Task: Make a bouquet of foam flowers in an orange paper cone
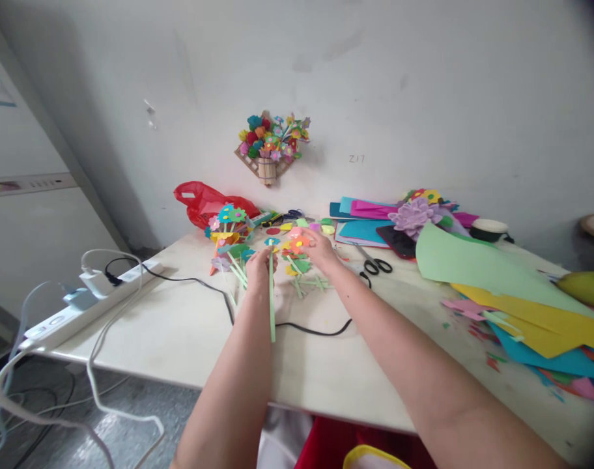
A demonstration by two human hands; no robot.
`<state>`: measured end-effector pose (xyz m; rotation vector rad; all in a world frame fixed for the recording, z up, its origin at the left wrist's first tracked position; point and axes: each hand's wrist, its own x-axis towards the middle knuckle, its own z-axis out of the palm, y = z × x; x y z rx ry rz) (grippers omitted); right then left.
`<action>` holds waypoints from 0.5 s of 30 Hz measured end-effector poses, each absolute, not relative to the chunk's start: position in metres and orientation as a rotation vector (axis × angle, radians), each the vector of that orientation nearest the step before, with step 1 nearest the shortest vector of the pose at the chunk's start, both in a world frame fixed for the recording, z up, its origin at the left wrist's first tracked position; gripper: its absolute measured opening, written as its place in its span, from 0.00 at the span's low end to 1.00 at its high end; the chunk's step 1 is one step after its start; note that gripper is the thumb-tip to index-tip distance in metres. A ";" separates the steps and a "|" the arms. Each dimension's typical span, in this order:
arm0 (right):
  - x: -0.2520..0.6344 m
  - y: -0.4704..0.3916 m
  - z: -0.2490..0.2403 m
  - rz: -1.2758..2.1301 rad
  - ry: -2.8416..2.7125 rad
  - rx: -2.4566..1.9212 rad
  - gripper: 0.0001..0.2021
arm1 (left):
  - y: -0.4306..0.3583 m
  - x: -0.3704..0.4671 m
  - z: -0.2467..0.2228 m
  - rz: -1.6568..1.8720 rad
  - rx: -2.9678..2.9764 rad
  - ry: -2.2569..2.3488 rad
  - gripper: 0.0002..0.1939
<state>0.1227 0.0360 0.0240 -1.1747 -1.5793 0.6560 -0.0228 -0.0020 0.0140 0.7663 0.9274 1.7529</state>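
My left hand [261, 268] is closed around a long pale green strip [272, 306], which hangs down past the wrist. A small blue flower cutout [271, 241] shows at the strip's upper end; whether it is attached I cannot tell. My right hand [321, 249] reaches over the loose cutouts, its thumb and finger apart beside an orange flower [298, 244] with a yellow centre. Green leaf shapes [303, 266] and short pale green strips [301, 285] lie just below. A bunch of finished flowers [227, 225] stands left of my left hand.
Black-handled scissors [376, 265] lie right of my hands. A black cable [316, 333] crosses the table to a white power strip [94, 303]. Coloured sheets [502, 273] and scraps cover the right side. A red plastic bag [206, 203] sits at the back left.
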 end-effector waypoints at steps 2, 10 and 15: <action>0.131 0.034 0.021 0.745 -1.517 -1.105 0.26 | -0.001 -0.019 0.011 1.732 0.809 0.943 0.08; 0.137 0.034 0.016 0.957 -1.504 -1.103 0.22 | -0.001 -0.009 0.005 1.656 0.946 1.050 0.10; 0.138 0.040 0.011 0.753 -1.537 -1.238 0.13 | -0.001 -0.008 0.007 1.640 0.972 1.031 0.10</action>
